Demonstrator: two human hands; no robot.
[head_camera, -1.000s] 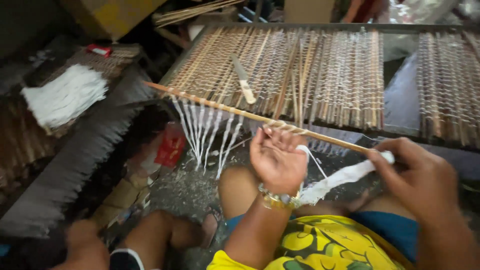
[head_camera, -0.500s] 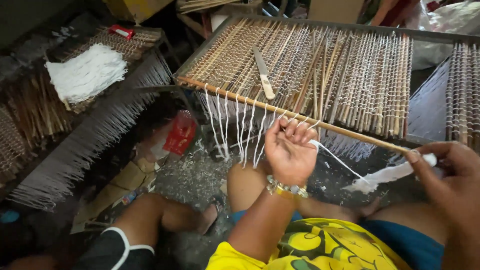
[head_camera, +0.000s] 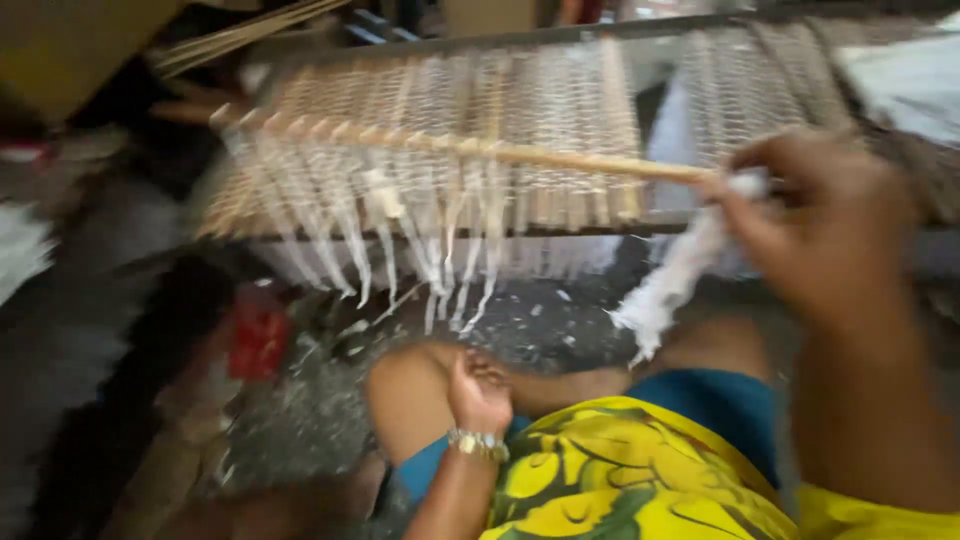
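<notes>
Right hand (head_camera: 820, 230) pinched shut on end of thin wooden stick (head_camera: 520, 153) and tuft of white fibre strips (head_camera: 670, 285) hanging below grip; left hand (head_camera: 478, 392) loosely curled, empty, on knee; judgement: keep stick level against woven mat (head_camera: 560, 110).

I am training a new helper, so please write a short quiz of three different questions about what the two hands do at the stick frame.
1. True or false: the left hand grips the wooden stick.
2. What hangs below the right hand? A) a metal chain B) a white strip bundle C) a red cloth
3. Where does the left hand rest?

Key
1. False; it is low, apart from the stick.
2. B
3. Near the knee, beside the yellow garment.
</notes>
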